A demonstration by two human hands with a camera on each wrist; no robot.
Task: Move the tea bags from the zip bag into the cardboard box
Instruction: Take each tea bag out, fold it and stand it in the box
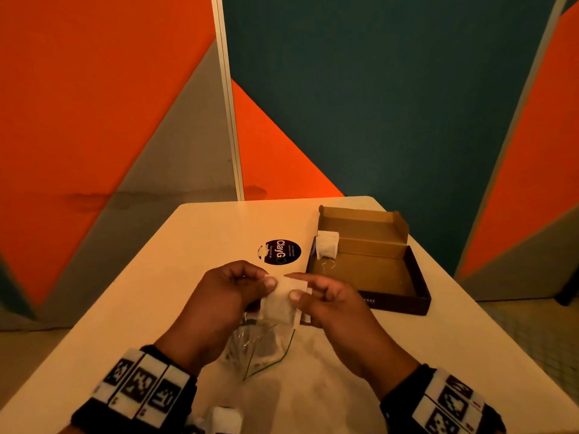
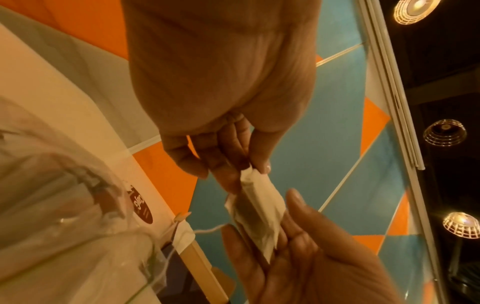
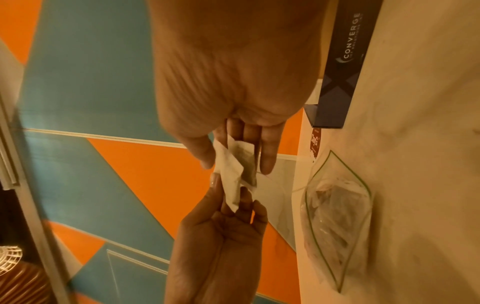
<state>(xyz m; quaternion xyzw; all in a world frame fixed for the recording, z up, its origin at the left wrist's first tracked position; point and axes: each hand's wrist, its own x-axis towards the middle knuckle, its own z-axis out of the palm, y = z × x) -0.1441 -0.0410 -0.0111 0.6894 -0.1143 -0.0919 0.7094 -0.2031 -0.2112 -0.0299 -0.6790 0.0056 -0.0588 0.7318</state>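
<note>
Tea bag (image 1: 279,300): centre frame, light, limp paper; best held by its edges.
Hands: left hand (image 1: 219,296) and right hand (image 1: 332,303) both pinch it.

Two hands (image 1: 225,296) (image 1: 332,305), one box (image 1: 419,277), one bag (image 1: 266,349)

table (image 1: 194,233): pale top with rounded far corners
cardboard box (image 1: 416,296): lies open at the far right, one tea bag (image 1: 327,244) inside
zip bag (image 1: 263,349): clear, lies flat near the middle
round sticker (image 1: 280,252): dark, stuck just left of the box
</note>
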